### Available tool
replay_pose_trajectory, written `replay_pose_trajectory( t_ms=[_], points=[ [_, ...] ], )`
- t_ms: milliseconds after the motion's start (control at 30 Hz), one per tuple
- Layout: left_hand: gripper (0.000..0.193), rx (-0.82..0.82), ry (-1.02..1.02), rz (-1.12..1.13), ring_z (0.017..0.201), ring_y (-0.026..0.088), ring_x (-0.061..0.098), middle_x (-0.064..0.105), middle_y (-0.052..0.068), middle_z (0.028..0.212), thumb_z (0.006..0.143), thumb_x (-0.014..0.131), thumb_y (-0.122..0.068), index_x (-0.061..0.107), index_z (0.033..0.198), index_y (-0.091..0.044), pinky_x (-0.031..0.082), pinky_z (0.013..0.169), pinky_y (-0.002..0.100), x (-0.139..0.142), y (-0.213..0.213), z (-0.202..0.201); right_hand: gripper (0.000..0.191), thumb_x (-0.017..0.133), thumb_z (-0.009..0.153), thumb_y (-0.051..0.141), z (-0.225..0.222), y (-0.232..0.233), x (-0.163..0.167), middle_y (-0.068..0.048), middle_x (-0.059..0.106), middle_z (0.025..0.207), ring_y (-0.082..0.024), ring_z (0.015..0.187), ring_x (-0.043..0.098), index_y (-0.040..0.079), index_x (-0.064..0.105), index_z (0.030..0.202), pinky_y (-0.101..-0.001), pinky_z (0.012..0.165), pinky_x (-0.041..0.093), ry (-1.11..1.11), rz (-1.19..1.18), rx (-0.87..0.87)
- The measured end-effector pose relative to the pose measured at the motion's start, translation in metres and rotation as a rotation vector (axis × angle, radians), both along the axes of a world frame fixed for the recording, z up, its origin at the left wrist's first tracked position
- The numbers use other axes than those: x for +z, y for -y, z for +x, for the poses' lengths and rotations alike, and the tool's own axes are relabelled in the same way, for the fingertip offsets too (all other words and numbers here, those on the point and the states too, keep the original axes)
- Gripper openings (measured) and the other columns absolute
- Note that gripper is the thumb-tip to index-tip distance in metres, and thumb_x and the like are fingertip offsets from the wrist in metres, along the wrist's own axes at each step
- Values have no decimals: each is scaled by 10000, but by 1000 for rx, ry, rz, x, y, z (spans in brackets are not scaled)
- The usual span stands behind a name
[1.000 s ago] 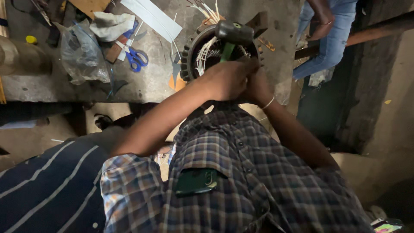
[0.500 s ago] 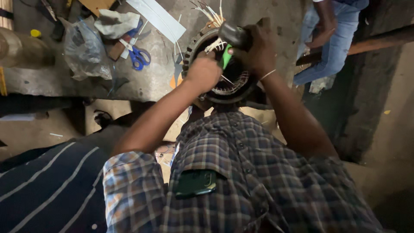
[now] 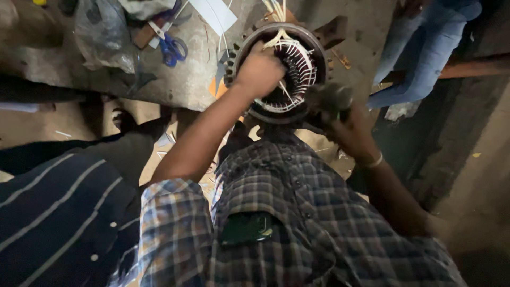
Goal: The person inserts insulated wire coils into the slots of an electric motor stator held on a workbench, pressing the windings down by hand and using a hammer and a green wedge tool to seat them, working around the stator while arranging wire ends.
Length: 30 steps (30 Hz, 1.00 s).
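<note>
Copper-wound stator (image 3: pixel 297 69) under left hand (image 3: pixel 260 69)

Concrete floor (image 3: pixel 202 79) carries motor stator (image 3: pixel 289 69), blue-handled scissors (image 3: pixel 171 47), plastic bag (image 3: pixel 103 37), white paper strip (image 3: pixel 215 13)

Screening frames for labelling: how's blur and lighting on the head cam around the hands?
Head view: dim, warm light overall; right hand and the dark tool it grips are motion-smeared; left hand inside the motor stator is softer but readable; white windings are the brightest patch; right side falls into deep shadow; blue scissors reasonably sharp.
</note>
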<state>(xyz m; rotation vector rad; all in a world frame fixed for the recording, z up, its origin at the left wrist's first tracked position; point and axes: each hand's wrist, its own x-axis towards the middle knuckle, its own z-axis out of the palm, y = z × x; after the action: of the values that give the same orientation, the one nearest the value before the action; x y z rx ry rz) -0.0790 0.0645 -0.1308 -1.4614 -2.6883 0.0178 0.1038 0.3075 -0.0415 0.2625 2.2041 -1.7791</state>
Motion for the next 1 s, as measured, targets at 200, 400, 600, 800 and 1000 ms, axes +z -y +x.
replay_pose_trajectory(
  t_ms=[200, 400, 600, 800, 1000],
  points=[
    [205, -63, 92, 156, 892, 243, 667, 732, 31, 774, 866, 648, -293, 753, 725, -187, 460, 912, 466, -7, 8, -6, 332, 546, 1094, 230, 39, 70, -21, -87, 659, 1007, -142, 717, 601, 53, 590, 1371, -271, 592, 475, -127, -761, -675],
    [180, 11, 123, 382, 887, 252, 666, 713, 25, 751, 837, 667, -303, 743, 722, -188, 465, 889, 490, -25, 10, 2, 370, 449, 1109, 108, 76, 78, -40, -201, 645, 1269, -361, 1066, 658, 37, 538, 1462, -425, 925, 545, -682, 984, -21],
    [186, 64, 77, 455, 875, 269, 669, 709, 25, 747, 818, 733, -348, 736, 711, -196, 467, 848, 484, -41, 13, 1, 270, 524, 1080, 205, 90, 93, -74, -163, 640, 1149, -339, 966, 587, 65, 624, 1288, -459, 761, 461, -18, 1439, 288],
    [228, 47, 90, 465, 824, 277, 669, 697, 29, 734, 796, 755, -398, 735, 723, -182, 465, 797, 463, -39, 19, 4, 217, 527, 1043, 92, 90, 97, -59, -161, 642, 1098, -350, 978, 613, 86, 639, 1229, -489, 830, 489, -506, 1137, 43],
    [233, 43, 99, 534, 811, 274, 664, 687, 20, 728, 759, 771, -406, 727, 716, -181, 475, 813, 464, -38, 18, 2, 384, 519, 975, -6, 54, 112, -34, -206, 665, 1063, -365, 759, 607, 43, 654, 1331, -489, 639, 473, -563, 794, -223]
  ],
)
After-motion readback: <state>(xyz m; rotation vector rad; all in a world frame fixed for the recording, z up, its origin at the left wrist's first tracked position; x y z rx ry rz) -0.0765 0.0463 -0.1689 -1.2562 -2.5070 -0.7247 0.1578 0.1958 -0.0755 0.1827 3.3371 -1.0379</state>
